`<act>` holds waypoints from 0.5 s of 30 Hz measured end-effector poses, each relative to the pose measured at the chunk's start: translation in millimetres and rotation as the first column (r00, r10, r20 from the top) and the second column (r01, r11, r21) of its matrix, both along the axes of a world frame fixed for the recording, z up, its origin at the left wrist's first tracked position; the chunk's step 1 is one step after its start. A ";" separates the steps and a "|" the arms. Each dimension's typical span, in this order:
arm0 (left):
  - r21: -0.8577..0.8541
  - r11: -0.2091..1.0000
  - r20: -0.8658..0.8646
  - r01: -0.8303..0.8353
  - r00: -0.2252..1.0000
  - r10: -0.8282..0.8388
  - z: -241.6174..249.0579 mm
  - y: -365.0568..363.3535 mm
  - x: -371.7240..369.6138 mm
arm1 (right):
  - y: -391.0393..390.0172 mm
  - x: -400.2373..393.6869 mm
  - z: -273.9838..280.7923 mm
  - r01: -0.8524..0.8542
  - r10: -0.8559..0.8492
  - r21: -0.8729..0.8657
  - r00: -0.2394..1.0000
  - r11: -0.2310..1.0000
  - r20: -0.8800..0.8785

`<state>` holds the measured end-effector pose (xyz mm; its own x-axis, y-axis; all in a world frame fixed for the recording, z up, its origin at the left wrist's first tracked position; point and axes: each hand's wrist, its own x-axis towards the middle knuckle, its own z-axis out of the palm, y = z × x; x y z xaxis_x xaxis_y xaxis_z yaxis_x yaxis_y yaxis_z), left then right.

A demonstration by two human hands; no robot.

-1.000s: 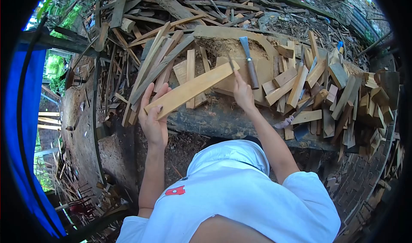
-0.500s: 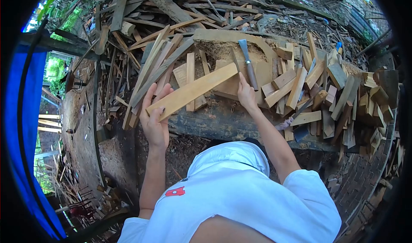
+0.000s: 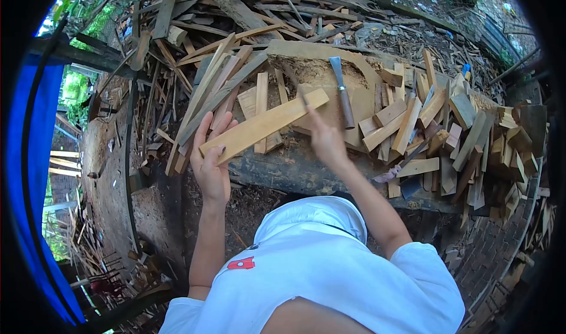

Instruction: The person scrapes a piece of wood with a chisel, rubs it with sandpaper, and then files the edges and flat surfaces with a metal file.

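Note:
My left hand [image 3: 213, 166] grips the near left end of a flat, light-brown wooden board [image 3: 262, 124], thumb on top and fingers beneath. The board slants up to the right. At its far end my right hand [image 3: 326, 140] is closed around a thin, dark, knife-like tool [image 3: 292, 80], slightly blurred, which crosses the board's face; its handle is hidden in the fingers. Right of that hand, a chisel [image 3: 342, 92] with a wide pale-blue blade and dark handle lies on a large, hollowed wooden block [image 3: 359, 107].
A worn dark bench [image 3: 277, 173] runs in front of me. Many short wood offcuts [image 3: 407, 124] are heaped at its right; long strips [image 3: 221, 98] lean at left. Behind lies a pile of scrap timber [image 3: 247, 15]. A blue tarp [image 3: 35, 175] hangs at far left.
My right hand has moved left and slightly down, bringing the thin tool from the board's far end across its face. My left hand and the board have barely moved.

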<state>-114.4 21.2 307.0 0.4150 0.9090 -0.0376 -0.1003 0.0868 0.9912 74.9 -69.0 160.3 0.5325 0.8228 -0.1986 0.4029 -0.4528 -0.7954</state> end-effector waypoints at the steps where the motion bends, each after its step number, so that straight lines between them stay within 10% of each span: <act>1: -0.004 1.000 0.003 -0.010 1.000 0.010 0.2 0.6 0.4 | -2.5 -16.0 11.7 -0.044 0.043 0.047 0.999 0.998 0.024; 9: -0.012 1.000 -0.001 -0.003 1.000 0.003 0.5 4.0 -2.0 | 18.2 25.4 -61.1 0.150 -0.151 0.019 0.982 0.989 0.109; 15: -0.009 1.000 0.005 -0.010 1.000 0.010 0.6 6.9 -0.3 | -1.9 -31.7 14.0 -0.050 0.031 0.244 0.996 0.969 0.085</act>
<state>-114.8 28.1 307.6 0.4059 0.9129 -0.0436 -0.1066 0.0947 0.9898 43.2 -70.8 174.3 0.5036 0.8623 0.0537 0.4833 -0.2297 -0.8448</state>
